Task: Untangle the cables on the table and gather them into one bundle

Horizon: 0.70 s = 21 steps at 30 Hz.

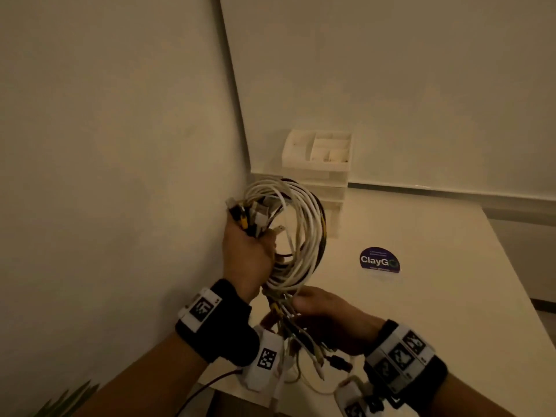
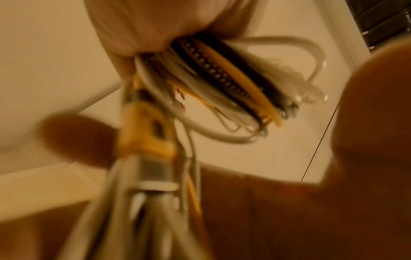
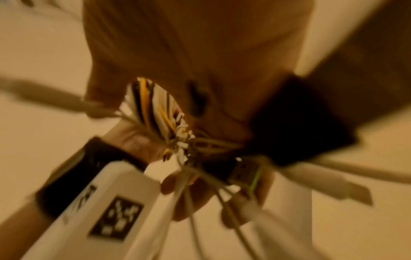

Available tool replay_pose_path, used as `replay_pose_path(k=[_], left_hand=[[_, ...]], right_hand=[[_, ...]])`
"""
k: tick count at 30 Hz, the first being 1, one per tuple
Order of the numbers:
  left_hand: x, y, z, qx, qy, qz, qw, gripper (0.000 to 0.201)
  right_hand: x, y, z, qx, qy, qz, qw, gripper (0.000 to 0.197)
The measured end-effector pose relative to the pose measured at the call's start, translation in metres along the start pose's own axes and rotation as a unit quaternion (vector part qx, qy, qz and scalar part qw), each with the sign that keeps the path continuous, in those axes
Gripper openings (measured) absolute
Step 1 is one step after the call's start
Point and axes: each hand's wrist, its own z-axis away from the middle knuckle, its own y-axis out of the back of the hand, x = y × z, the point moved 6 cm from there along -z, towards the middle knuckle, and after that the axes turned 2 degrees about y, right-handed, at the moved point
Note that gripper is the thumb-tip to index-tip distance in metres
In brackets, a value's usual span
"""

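A coiled bundle of cables (image 1: pixel 301 233), mostly white with some black and yellow ones, is held up above the white table (image 1: pixel 436 296). My left hand (image 1: pixel 249 254) grips one side of the coil, with several plug ends (image 1: pixel 249 215) sticking up out of the fist. My right hand (image 1: pixel 325 314) grips the lower part of the bundle, and loose cable ends (image 1: pixel 319 356) with connectors hang below it. The left wrist view shows the cable strands (image 2: pixel 222 82) blurred and close. In the right wrist view, cable strands (image 3: pixel 155 107) and a dark USB plug (image 3: pixel 242 170) show.
A white desk organiser (image 1: pixel 319 158) stands in the back corner against the wall. A round dark ClayGo sticker (image 1: pixel 379 260) lies on the table to the right of the cables. A thin dark wire (image 1: pixel 207 386) runs off the table's near edge.
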Motion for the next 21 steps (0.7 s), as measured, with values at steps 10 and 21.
replay_pose_path(k=[10,21], left_hand=[[0.002,0.017,0.015,0.035,-0.063,-0.171,0.983,0.044],[-0.015,0.000,0.021,-0.216,0.079,-0.151,0.961,0.043]], right_hand=[[-0.017,0.005,0.024,0.090,-0.068,0.409,0.906,0.021],[-0.070,-0.005,0.072,0.211,0.232,0.780,0.541,0.029]])
